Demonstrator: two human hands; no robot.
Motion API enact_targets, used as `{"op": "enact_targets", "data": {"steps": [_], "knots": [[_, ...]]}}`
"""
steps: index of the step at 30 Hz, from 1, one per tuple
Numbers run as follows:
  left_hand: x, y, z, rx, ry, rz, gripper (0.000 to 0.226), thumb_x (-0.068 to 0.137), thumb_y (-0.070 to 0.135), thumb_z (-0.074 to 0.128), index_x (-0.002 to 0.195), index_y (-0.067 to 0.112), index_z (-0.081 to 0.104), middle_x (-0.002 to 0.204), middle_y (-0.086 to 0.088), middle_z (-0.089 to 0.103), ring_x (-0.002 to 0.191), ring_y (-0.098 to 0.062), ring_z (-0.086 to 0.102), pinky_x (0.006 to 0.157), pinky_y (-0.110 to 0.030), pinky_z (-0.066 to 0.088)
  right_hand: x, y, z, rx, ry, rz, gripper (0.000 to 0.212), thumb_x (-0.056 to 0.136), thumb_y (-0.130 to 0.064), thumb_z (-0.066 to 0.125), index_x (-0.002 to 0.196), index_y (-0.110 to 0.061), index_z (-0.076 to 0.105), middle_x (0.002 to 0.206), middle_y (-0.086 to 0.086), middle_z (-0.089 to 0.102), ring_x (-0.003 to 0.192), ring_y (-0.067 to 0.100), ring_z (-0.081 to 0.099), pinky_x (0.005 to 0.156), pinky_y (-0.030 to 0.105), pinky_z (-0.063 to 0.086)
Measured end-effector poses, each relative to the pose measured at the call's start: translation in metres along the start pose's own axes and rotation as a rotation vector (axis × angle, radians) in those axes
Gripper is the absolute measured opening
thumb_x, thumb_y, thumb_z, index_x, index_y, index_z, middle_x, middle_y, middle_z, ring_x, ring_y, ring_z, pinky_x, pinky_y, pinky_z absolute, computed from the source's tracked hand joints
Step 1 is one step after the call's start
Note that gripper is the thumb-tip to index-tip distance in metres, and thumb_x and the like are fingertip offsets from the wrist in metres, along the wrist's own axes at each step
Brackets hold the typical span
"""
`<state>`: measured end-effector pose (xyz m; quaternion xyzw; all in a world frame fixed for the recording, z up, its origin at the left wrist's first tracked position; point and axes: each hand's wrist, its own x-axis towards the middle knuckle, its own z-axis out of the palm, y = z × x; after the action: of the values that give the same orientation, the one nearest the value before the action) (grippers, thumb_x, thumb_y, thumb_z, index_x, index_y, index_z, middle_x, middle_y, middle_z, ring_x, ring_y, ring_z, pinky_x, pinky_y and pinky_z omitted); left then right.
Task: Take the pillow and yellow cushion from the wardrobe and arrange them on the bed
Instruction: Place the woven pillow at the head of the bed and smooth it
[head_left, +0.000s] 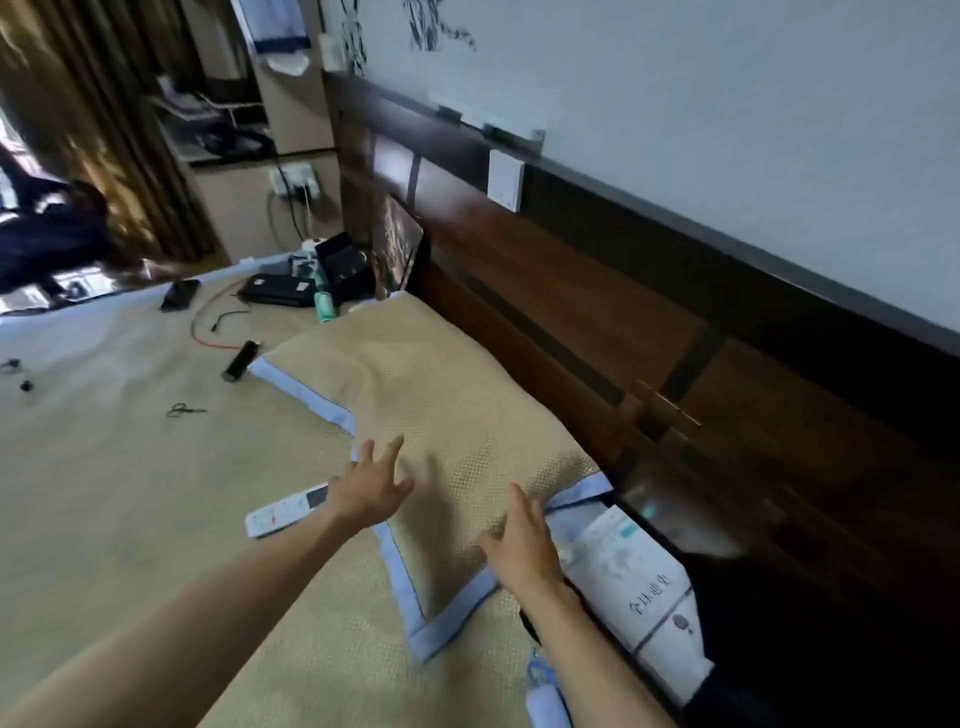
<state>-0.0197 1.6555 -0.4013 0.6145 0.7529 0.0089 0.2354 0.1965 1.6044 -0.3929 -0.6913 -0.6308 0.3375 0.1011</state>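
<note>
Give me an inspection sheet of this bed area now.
Surface: bed covered by a woven mat.
Job's things: pillow lies along the headboard; yellow cushion not seen.
Clutter: remote, scissors, booklet, black devices near the far corner.
Grippers: left hand and right hand open, at the pillow's near end.
Cables: red wire loose on the mat.
Surroundings: curtain, wall switch.
</note>
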Motion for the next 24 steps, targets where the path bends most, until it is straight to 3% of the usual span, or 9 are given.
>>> {"op": "enact_targets", "data": {"steps": [5,8,17,24], "knots": [[-0.149,0.033,-0.055,-0.039,0.116,-0.032,0.071,0.095,0.054,0.049,0.155,0.036,0.014,0.159,-0.01,0.021,0.133,-0.036,0.042,0.105,-0.054,0.037,-0.087,-0.001,-0.081,-0.152,-0.068,-0.216,0.05,0.099,-0.029,0.054,0.144,-0.013,0.039,0.146,0.011,0.043,0.13,0.033,0.047,0.103,0.046,0.046],[-0.237,0.034,-0.093,-0.057,0.204,-0.112,0.069,0.096,0.053,0.049,0.155,0.034,0.018,0.159,-0.012,0.021,0.135,-0.037,0.038,0.107,-0.051,0.035,-0.124,-0.036,-0.097,-0.249,-0.139,-0.309,0.042,0.099,-0.027,0.052,0.137,-0.01,0.045,0.143,0.014,0.046,0.128,0.035,0.048,0.105,0.045,0.044],[-0.506,-0.035,-0.143,-0.181,0.422,-0.626,0.074,0.09,0.06,0.052,0.153,0.037,0.021,0.157,-0.007,0.029,0.135,-0.032,0.043,0.104,-0.047,0.041,-0.297,-0.182,-0.05,-0.446,-0.402,-0.78,0.053,0.095,-0.033,0.05,0.144,-0.017,0.042,0.149,0.009,0.046,0.134,0.028,0.046,0.106,0.038,0.04],[-0.725,-0.089,-0.113,-0.2,0.568,-1.024,0.069,0.09,0.056,0.052,0.15,0.034,0.026,0.152,-0.005,0.034,0.132,-0.032,0.044,0.103,-0.049,0.038,-0.476,-0.242,0.024,-0.519,-0.542,-1.241,0.061,0.096,-0.041,0.05,0.151,-0.019,0.034,0.15,0.009,0.046,0.134,0.031,0.047,0.105,0.043,0.043]]}}
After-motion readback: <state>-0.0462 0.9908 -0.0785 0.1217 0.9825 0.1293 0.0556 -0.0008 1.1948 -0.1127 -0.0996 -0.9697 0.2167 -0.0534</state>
